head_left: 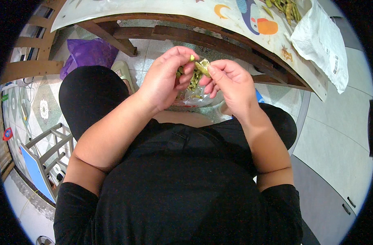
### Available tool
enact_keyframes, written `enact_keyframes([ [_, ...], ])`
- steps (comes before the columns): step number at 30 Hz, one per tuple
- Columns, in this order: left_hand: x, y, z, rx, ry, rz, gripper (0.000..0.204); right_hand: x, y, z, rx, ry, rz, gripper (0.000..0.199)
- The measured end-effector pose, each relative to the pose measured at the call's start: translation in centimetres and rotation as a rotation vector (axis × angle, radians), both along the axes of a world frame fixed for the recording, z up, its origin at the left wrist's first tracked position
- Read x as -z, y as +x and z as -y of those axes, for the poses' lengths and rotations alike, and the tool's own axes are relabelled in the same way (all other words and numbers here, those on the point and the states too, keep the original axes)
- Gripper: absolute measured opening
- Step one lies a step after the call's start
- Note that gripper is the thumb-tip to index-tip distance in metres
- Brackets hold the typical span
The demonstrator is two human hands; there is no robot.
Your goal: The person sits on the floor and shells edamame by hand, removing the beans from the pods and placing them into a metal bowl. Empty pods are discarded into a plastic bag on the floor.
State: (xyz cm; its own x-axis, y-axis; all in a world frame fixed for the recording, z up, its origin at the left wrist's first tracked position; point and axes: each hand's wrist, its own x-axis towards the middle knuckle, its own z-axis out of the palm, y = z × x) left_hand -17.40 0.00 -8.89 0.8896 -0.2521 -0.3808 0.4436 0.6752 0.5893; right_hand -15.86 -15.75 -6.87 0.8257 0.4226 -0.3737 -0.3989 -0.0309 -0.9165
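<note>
Pod [202,67] is the green thing both hands are working on, a little above the middle of the frame. It sits right between the two hands, and both touch it. Its long way runs from the upper right down to the lower left, so one end pokes up by the right thumb and the other hangs down toward the left palm. The right hand [231,83] pinches the top end, thumb on top. The left hand [168,77] is curled around the lower part, and it seems to hold more green bits inside. Neither hand is nearer; they meet at the pod. Under them a clear bag [196,98] lies on the lap. More pods [286,9] lie on the table [162,7] at the upper right, well apart from the hands.
</note>
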Motion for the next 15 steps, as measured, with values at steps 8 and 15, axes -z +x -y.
enact_keyframes([
  [8, 0.0, -0.6, 0.5, -0.113, 0.263, 0.197, 0.008, -0.1, 0.4, -0.2, 0.102, 0.002, -0.013, 0.013],
  [15, 0.6, -1.0, 1.1, -0.185, 0.709, 0.570, 0.006, 0.3, 0.1, 0.0, 0.173, 0.164, -0.036, 0.006],
])
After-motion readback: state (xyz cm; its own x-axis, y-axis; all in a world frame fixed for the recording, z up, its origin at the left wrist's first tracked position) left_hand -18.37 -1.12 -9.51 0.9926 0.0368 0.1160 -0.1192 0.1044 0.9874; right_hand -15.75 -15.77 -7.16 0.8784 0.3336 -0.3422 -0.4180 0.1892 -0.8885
